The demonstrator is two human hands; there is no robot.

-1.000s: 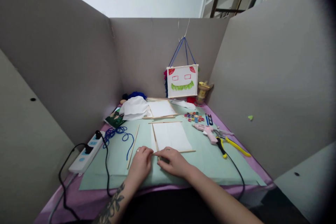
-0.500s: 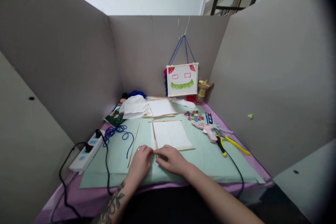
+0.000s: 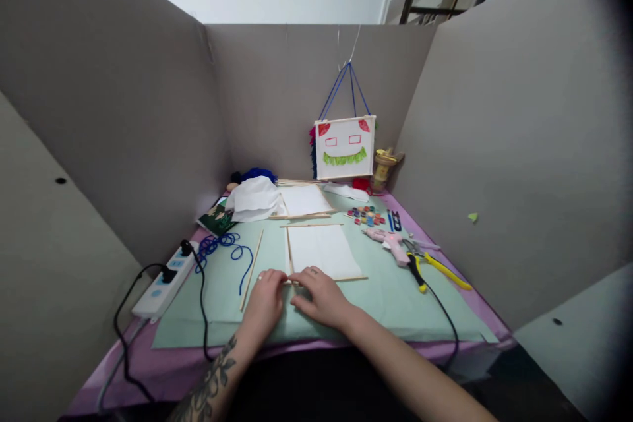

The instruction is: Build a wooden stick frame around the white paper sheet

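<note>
A white sheet (image 3: 324, 252) lies on the table with thin wooden sticks along its left, far and near sides. At its near-left corner, my left hand (image 3: 266, 300) has its fingers closed on the end of a wooden stick (image 3: 290, 252). Touching the same corner from the right, my right hand (image 3: 320, 297) presses the stick with its fingertips, thumb bent beneath. The fingertips of both hands nearly meet and hide the joint. A loose wooden stick (image 3: 252, 270) lies to the left of my left hand.
Blue cord (image 3: 217, 244) and a power strip (image 3: 165, 285) lie left. On the right are a pink glue gun (image 3: 390, 244), yellow-handled pliers (image 3: 448, 272) and small paint pots (image 3: 366, 215). Behind lie another framed sheet (image 3: 304, 200) and white cloth (image 3: 254, 199); a decorated panel (image 3: 345, 148) hangs above.
Both hands stay at the same corner, with only a slight shift of the right fingers. The whole view has tilted a little.
</note>
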